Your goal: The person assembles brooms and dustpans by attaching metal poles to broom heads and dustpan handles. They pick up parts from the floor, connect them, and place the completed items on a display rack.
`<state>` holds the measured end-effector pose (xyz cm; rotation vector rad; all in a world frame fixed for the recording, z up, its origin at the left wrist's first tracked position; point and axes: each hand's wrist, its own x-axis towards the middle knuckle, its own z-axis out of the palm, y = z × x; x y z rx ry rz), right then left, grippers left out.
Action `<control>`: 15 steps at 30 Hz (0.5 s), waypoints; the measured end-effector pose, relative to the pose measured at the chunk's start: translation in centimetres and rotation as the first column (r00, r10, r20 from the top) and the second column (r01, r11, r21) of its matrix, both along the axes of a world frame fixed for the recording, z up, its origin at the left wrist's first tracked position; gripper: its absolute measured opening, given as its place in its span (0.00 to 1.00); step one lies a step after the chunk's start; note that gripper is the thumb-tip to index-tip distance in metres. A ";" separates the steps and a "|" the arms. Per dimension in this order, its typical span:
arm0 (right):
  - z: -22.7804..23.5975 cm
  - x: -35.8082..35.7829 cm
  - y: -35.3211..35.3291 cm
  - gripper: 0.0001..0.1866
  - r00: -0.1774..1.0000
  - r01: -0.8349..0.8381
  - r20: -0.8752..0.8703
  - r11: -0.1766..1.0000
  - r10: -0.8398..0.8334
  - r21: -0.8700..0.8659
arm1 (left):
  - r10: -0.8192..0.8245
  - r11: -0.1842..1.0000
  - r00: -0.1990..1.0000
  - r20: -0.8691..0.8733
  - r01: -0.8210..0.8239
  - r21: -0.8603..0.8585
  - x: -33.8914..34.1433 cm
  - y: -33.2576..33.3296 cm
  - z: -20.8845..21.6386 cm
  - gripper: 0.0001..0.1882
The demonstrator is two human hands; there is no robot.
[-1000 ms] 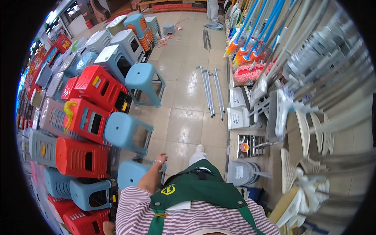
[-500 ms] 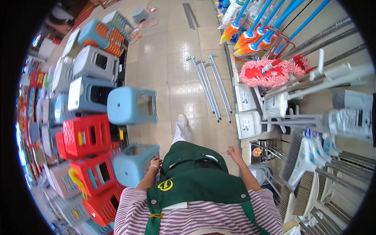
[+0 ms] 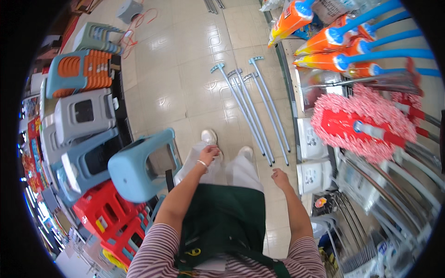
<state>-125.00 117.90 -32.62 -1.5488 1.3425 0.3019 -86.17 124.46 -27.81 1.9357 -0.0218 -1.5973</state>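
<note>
My left hand (image 3: 209, 155) hangs in front of my legs, its fingers loosely apart with nothing in them. A light bracelet circles that wrist. My right hand (image 3: 280, 178) is out to my right above the floor, loosely curled and empty. Just beyond it, several blue-grey poles (image 3: 250, 113) with short crosspieces at their far ends lie side by side on the tiles. To the left of my left hand stands a light blue plastic stool (image 3: 134, 173), apart from it.
Stacked stools line the left side: red ones (image 3: 104, 206), grey ones (image 3: 85, 113) and a blue-and-orange stack (image 3: 79, 74). Along the right are a pink-and-red mop head (image 3: 343, 125), orange-wrapped mops (image 3: 324, 41) and white dustpans (image 3: 314, 178). A grey stool (image 3: 130, 10) and red cord lie farther ahead.
I have stepped forward, so the poles and stools sit nearer. My left hand has swung from beside the blue stool to the front of my legs. Both feet now show.
</note>
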 end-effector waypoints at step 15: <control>-30.2 9.4 -23.3 0.44 0.984 0.019 -0.159 0.942 -0.076 -0.335 | 0.225 0.967 0.951 0.210 -0.245 0.074 -10.7 -18.4 -38.3 0.38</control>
